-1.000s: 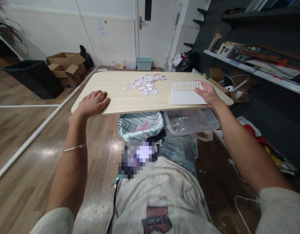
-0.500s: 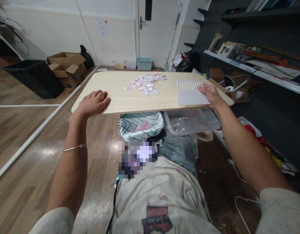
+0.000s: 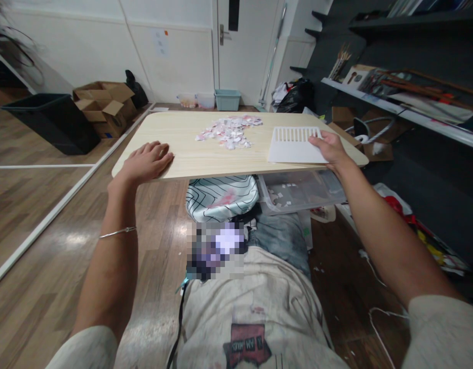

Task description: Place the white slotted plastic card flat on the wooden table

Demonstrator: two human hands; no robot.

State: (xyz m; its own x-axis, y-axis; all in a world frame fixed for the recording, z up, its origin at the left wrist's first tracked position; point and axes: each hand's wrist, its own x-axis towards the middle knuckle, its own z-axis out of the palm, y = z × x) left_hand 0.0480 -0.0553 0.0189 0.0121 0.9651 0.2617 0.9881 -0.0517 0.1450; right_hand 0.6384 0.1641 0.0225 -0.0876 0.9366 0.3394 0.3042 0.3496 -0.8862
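A light wooden table (image 3: 182, 138) stands in front of me. My left hand (image 3: 146, 161) lies flat on its near left edge, fingers stretched out, holding nothing. My right hand (image 3: 331, 148) grips the right side of a white plastic slotted board (image 3: 292, 146) that rests on the table's near right part. A heap of small pink and white paper pieces (image 3: 229, 131) lies in the middle of the table, to the left of the board and apart from it.
Under the table sit a clear plastic bin (image 3: 301, 190) holding a few paper bits and a striped cushion (image 3: 220, 197). Cardboard boxes (image 3: 103, 107) and a black bin (image 3: 54, 123) stand at the far left. Cluttered dark shelves (image 3: 406, 102) run along the right.
The white board shifted right and tilted half a second ago, then came back left to lie flatter under my right hand. My left hand has stayed put.
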